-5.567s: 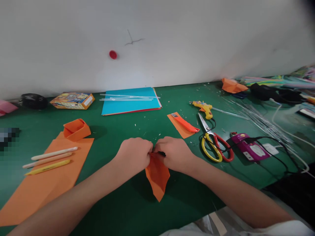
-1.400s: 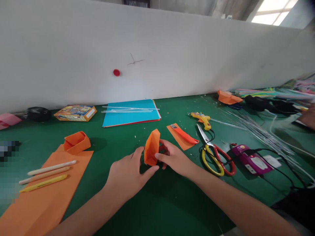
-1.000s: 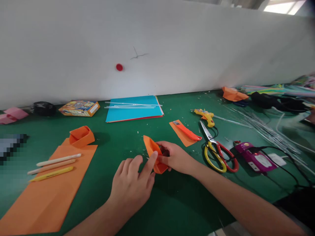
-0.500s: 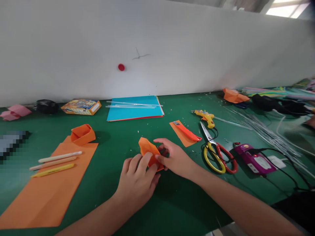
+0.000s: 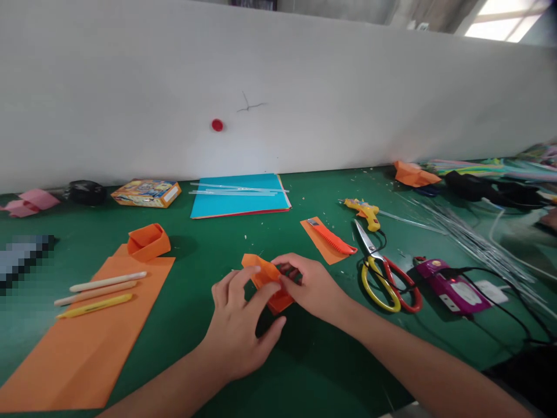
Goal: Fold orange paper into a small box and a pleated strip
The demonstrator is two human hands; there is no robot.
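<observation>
A folded orange paper piece point(image 5: 281, 297) is between my hands at the centre of the green table. My right hand point(image 5: 311, 287) pinches its right side between thumb and fingers. On the other side, my left hand point(image 5: 243, 316) touches the upper and inner part with its fingertips, its thumb held apart below. Part of the paper is hidden behind my fingers. Another folded orange paper box point(image 5: 149, 242) stands at the left, at the top of an orange sheet point(image 5: 100, 354).
Scissors point(image 5: 383, 273), a yellow glue gun point(image 5: 364, 212) and an orange cutter point(image 5: 333, 238) lie right of my hands. A purple power strip point(image 5: 452, 287) with black cables is farther right. Blue sheets point(image 5: 235, 203) lie behind; pens point(image 5: 98, 305) rest at left.
My left thumb has moved away from the paper, and the left fingers have spread over it. The paper's opening has tilted a little. The whole view has shifted slightly.
</observation>
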